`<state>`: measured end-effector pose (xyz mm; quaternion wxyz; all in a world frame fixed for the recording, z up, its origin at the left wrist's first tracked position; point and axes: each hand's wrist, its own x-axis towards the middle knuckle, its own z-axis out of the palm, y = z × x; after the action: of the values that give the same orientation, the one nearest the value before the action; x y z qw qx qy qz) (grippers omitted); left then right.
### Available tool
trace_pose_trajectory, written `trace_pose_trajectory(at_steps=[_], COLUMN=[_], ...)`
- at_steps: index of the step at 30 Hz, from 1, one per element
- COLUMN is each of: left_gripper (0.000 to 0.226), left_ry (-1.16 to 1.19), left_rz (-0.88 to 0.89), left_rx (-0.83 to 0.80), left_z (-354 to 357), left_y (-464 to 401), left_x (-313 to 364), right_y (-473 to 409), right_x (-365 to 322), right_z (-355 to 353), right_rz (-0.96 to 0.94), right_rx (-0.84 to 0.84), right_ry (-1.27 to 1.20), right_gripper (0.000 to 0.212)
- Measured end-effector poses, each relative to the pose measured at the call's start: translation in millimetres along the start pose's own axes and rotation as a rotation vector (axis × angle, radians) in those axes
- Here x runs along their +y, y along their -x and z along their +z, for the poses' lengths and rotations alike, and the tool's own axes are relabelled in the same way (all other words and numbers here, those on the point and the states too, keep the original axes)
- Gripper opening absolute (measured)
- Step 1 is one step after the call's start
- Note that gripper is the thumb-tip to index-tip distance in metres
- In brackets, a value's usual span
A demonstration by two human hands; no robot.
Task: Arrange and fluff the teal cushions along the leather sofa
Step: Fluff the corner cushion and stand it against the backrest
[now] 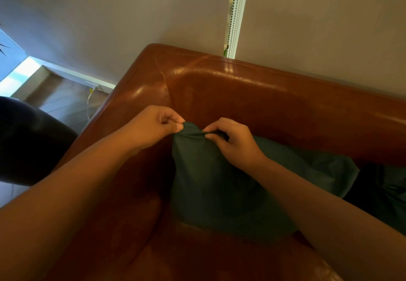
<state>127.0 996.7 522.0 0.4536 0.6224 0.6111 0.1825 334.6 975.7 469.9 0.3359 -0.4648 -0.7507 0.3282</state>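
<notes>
Both hands pinching top corner of cushion (215, 184), left hand (153, 126) and right hand (232, 142) fingers clamped on fabric, cushion upright on sofa (263, 87) seat in armrest corner.

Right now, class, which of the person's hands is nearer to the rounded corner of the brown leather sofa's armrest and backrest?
Left. The left hand pinches the teal cushion just below that sofa corner; the right hand pinches it farther along.
</notes>
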Motion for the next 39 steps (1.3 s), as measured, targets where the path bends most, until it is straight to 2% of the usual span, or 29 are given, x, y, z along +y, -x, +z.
trace_pose_trajectory(at_steps=[3, 5, 7, 9, 11, 13, 15, 18, 22, 26, 28, 29, 31, 33, 34, 36, 39], left_gripper=[0.011, 0.010, 0.010, 0.015, 0.024, 0.031, 0.033, 0.024, 0.010, 0.019, 0.024, 0.025, 0.022, 0.023, 0.024, 0.022, 0.019], left_ry=[-0.126, 0.056, 0.414, 0.748, 0.833, 0.776, 0.583, 0.282, 0.093, -0.158, -0.128, 0.024, 0.456, 0.658, 0.686, 0.625, 0.287], left_rz=[0.134, 0.111, -0.010, -0.154, -0.188, -0.128, -0.067, 0.013, 0.101, 0.176, 0.164, 0.113, -0.052, -0.185, -0.206, -0.138, 0.037], left_rx=[0.263, 0.390, 0.413, 0.376, 0.281, 0.145, 0.098, 0.215, 0.260, 0.355, 0.399, 0.374, 0.225, 0.091, 0.057, 0.017, 0.038], left_z=[16.8, 26.2, 28.1, 26.0, 20.3, 16.1, 14.6, 18.0, 20.7, 6.4, -0.8, -0.9, 5.9, 9.6, 8.7, 4.4, 5.8], left_y=[3.3, 3.2, 3.2, 6.3, 12.5, 20.2, 24.3, 17.7, -3.2, -12.1, -9.0, -6.5, -3.6, -6.8, -8.4, -7.4, 1.0], left_x=[-10.1, -21.5, -33.8, -47.0, -64.3, -79.6, -89.2, -92.3, -86.1, -87.2, -93.5, -94.7, -89.7, -77.3, -68.1, -47.2, -20.7], right_y=[-2.6, -2.5, 0.7, 7.2, 14.1, 17.8, 18.6, 15.0, 6.3, -1.3, -1.7, -1.1, 0.8, 0.7, -0.2, -4.0, -17.8], right_x=[0.8, 1.4, 4.7, 4.9, 4.4, 5.8, 6.8, 7.4, 6.9, 16.7, 28.5, 33.6, 38.6, 37.3, 33.6, 20.4, -14.1], right_z=[-1.0, -3.8, -14.7, -28.3, -32.9, -28.3, -21.0, -16.0, -9.5, -25.9, -44.4, -52.8, -61.4, -59.1, -54.9, -44.7, -32.5], right_rz=[-0.013, -0.025, -0.034, 0.041, 0.088, 0.137, 0.212, 0.250, 0.253, 0.293, 0.380, 0.422, 0.455, 0.421, 0.375, 0.237, 0.073], right_rx=[0.023, 0.057, 0.126, 0.122, -0.004, -0.184, -0.304, -0.246, -0.214, -0.224, -0.219, -0.235, -0.286, -0.290, -0.248, -0.110, -0.024], right_ry=[0.071, 0.093, 0.135, 0.164, 0.189, 0.264, 0.341, 0.380, 0.392, 0.446, 0.375, 0.346, 0.359, 0.373, 0.356, 0.276, 0.059], right_gripper=[0.017, 0.017, 0.013, 0.011, 0.019, 0.038, 0.049, 0.038, 0.014, 0.013, 0.010, 0.011, 0.012, 0.009, 0.006, 0.004, 0.018])
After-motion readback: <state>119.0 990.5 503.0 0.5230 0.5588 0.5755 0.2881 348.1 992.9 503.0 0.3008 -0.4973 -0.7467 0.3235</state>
